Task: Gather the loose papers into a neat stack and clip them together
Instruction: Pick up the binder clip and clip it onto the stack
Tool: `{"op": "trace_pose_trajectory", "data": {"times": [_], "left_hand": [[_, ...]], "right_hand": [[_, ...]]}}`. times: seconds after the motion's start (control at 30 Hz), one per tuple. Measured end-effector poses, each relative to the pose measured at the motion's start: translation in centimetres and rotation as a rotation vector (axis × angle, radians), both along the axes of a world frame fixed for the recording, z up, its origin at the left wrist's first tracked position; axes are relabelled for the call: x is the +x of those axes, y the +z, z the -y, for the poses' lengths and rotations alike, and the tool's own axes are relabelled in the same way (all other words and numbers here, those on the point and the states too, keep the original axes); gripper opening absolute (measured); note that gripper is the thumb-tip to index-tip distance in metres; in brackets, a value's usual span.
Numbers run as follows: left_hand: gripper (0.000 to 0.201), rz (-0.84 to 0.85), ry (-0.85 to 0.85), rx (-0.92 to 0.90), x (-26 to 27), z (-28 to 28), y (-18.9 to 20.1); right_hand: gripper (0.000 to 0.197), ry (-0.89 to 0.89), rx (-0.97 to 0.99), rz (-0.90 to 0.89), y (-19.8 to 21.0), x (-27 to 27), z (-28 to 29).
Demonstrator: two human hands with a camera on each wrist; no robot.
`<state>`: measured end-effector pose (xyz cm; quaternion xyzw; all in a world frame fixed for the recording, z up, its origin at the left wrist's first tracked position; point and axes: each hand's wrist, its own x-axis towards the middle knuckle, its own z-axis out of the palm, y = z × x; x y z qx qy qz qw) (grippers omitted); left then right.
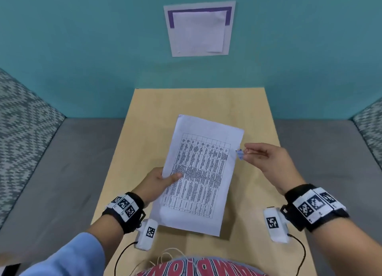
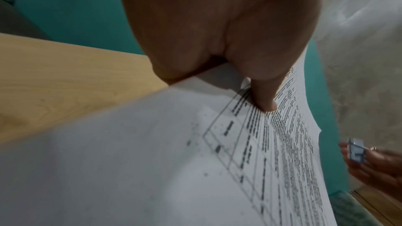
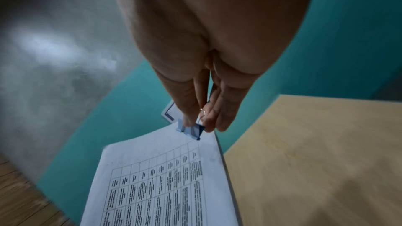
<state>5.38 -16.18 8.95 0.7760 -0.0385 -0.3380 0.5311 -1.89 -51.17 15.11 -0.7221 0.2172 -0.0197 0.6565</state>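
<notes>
A stack of white papers (image 1: 198, 172) printed with a table is held tilted above the wooden table (image 1: 258, 114). My left hand (image 1: 159, 182) grips its left edge, thumb on top; the thumb also shows on the papers (image 2: 152, 161) in the left wrist view. My right hand (image 1: 262, 153) pinches a small blue binder clip (image 1: 239, 153) by its wire handles, right at the stack's right edge. In the right wrist view the clip (image 3: 191, 131) sits at the upper corner of the papers (image 3: 156, 186). The clip (image 2: 356, 150) also appears at the far right of the left wrist view.
A sheet with a purple border (image 1: 199, 28) is fixed to the teal wall (image 1: 82, 48) behind the table. Grey upholstered seating (image 1: 62, 162) flanks the table on both sides. Camera cables (image 1: 122, 257) hang near the front edge.
</notes>
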Motion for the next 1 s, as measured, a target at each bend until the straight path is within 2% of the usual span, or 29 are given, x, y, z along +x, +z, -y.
{"op": "trace_pose_trajectory", "data": {"times": [0.07, 0.1, 0.2, 0.3, 0.5, 0.6, 0.77, 1.0], "left_hand": [[0.067, 0.016, -0.01, -0.006, -0.8, 0.2, 0.1], [0.068, 0.026, -0.014, -0.01, -1.1, 0.2, 0.2], [0.048, 0.074, -0.03, 0.003, -2.4, 0.4, 1.5], [0.057, 0.167, -0.034, 0.055, -3.2, 0.1, 2.4], [0.054, 0.258, 0.001, 0.073, -4.1, -1.1, 3.9], [0.06, 0.287, 0.007, 0.083, -4.4, -1.6, 4.4], [0.061, 0.341, 0.048, 0.064, -4.8, -1.8, 5.5], [0.064, 0.438, 0.033, 0.095, -4.7, -1.8, 6.3]], "right_hand": [[0.032, 0.029, -0.045, 0.032, 1.3, -0.8, -0.2], [0.03, 0.044, -0.056, 0.051, 2.0, -1.0, -0.4], [0.028, 0.089, -0.09, 0.111, 3.6, -1.1, -1.2], [0.028, 0.134, -0.14, 0.163, 4.8, -1.3, -2.2], [0.039, 0.128, -0.2, 0.28, 6.1, -1.6, -4.0], [0.035, 0.137, -0.223, 0.308, 6.9, -1.6, -4.7], [0.028, 0.113, -0.548, 0.426, 8.6, -2.5, -5.6], [0.017, 0.033, -0.652, 0.56, 9.7, -3.0, -6.2]]}}
